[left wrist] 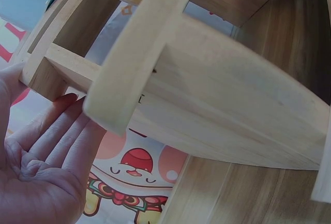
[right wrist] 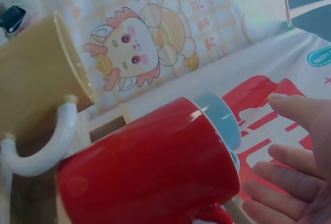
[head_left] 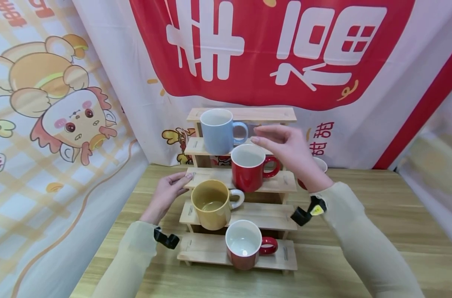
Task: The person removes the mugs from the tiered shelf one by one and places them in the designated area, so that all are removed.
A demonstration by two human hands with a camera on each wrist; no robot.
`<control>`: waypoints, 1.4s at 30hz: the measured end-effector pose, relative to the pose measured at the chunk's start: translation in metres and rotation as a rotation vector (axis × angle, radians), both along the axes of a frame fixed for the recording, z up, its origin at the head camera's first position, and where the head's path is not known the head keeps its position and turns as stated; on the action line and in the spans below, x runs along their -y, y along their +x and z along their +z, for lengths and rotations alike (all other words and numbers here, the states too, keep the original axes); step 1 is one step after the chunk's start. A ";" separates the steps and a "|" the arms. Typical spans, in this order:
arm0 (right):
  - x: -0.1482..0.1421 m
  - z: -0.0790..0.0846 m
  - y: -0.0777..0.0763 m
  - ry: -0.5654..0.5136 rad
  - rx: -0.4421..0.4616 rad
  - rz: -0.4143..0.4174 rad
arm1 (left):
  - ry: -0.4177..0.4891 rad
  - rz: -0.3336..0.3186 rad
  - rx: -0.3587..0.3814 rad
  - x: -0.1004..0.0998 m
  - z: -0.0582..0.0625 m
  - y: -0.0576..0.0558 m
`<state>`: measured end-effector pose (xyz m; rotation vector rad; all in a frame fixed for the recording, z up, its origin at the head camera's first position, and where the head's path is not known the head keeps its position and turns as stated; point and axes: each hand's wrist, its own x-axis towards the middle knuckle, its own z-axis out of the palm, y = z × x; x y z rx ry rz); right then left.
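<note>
A tiered wooden shelf (head_left: 264,215) stands on the table with mugs on its steps. My left hand (head_left: 169,191) grips the left end of the middle step, thumb above and fingers underneath, as the left wrist view also shows. My right hand (head_left: 285,145) is in the air beside the handle of a light blue mug (head_left: 217,134), fingers extended and holding nothing. Below that hand, a red mug (head_left: 247,171) sits on the middle step. One step lower is a yellow mug (head_left: 209,207) with a white handle. On the lowest step stands a mug with a red handle (head_left: 268,246).
Partly hidden behind my right forearm, another white-and-red mug (head_left: 320,164) stands right of the shelf. A printed cloth (head_left: 136,82) hangs behind and along the left side. Wood-grain tabletop (head_left: 363,219) extends on both sides of the shelf.
</note>
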<state>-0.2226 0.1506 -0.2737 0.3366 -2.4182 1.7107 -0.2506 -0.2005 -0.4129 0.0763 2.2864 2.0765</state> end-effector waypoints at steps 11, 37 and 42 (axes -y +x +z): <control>0.018 0.014 -0.030 0.033 0.028 0.015 | 0.013 -0.003 -0.001 0.000 0.000 0.001; 0.036 0.004 -0.073 -0.025 0.228 0.102 | -0.027 0.005 0.001 -0.001 -0.001 0.001; 0.035 0.001 -0.077 -0.050 0.245 0.109 | -0.024 0.006 -0.002 0.000 -0.001 0.001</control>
